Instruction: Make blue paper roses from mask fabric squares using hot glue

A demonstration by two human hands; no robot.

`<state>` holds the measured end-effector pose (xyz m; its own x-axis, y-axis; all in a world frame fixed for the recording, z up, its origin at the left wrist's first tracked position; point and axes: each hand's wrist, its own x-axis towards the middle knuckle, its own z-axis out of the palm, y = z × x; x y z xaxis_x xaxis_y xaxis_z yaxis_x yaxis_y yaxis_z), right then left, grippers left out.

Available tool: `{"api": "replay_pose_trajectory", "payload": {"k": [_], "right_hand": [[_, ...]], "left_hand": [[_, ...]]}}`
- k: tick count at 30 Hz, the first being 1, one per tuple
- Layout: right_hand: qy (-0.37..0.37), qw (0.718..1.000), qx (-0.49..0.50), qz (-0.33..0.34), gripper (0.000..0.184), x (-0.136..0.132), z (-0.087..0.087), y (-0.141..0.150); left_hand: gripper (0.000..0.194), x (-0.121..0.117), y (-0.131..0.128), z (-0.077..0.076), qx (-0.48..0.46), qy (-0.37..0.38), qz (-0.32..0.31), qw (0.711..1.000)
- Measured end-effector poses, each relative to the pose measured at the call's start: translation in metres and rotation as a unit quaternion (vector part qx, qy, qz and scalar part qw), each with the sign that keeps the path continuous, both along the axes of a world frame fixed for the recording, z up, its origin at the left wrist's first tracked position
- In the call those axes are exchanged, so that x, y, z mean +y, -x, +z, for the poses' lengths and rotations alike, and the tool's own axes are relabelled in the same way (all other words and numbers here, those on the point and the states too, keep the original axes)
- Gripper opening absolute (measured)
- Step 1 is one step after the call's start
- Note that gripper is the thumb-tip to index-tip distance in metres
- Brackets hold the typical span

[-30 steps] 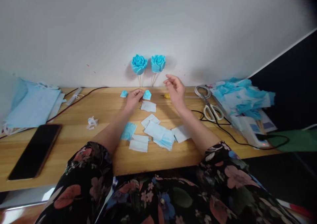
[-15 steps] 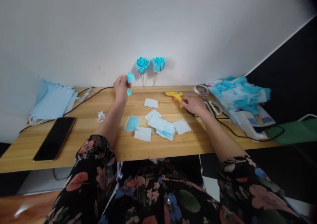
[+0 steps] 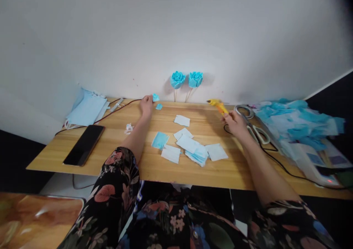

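Note:
My left hand, closed near the back of the table, pinches a small blue fabric petal. Just right of it on the wood lies another small blue piece. A yellow hot glue gun is gripped by its handle in my right hand, raised above the table with its nozzle toward the left. Between my arms are several cut white and blue fabric squares, some overlapping in a stack. Two blue fabric roses on thin sticks stand against the wall.
On the left of the table are a phone, a pile of blue face masks and white scraps. Scissors, a wire coil and heaped blue fabric lie right. A black cord runs there.
My right hand has lifted the glue gun off the table. The view has shifted, so things appear further right; my left hand keeps the petal near the back edge.

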<state>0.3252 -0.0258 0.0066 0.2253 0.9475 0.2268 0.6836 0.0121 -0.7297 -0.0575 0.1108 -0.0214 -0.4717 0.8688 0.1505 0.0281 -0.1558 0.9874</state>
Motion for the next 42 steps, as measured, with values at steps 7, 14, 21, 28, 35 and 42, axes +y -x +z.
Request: {"api": "replay_pose_trajectory", "payload": {"k": [7, 14, 21, 28, 35, 42], "right_hand": [[0.010, 0.970, 0.228, 0.081, 0.036, -0.002, 0.027, 0.039], [0.100, 0.942, 0.256, 0.195, 0.042, 0.003, 0.048, 0.073], [0.145, 0.920, 0.258, 0.259, 0.042, 0.018, 0.038, 0.085], [0.166, 0.913, 0.235, 0.288, 0.038, 0.033, 0.028, 0.100], [0.174, 0.926, 0.206, 0.265, 0.050, 0.047, 0.021, 0.133], [0.141, 0.945, 0.177, 0.236, 0.042, 0.049, 0.013, 0.151]], "left_hand": [[0.027, 0.005, 0.001, -0.007, 0.015, -0.013, -0.066, 0.998], [0.024, 0.007, -0.006, -0.012, 0.011, -0.001, -0.124, 0.992], [0.023, -0.001, -0.009, -0.003, -0.096, 0.032, -0.203, 0.974], [0.029, -0.006, -0.005, 0.002, -0.194, 0.029, -0.234, 0.952], [0.027, -0.004, -0.001, 0.001, -0.246, 0.001, -0.223, 0.943], [0.027, -0.001, -0.001, -0.002, -0.260, 0.002, -0.233, 0.937]]}}
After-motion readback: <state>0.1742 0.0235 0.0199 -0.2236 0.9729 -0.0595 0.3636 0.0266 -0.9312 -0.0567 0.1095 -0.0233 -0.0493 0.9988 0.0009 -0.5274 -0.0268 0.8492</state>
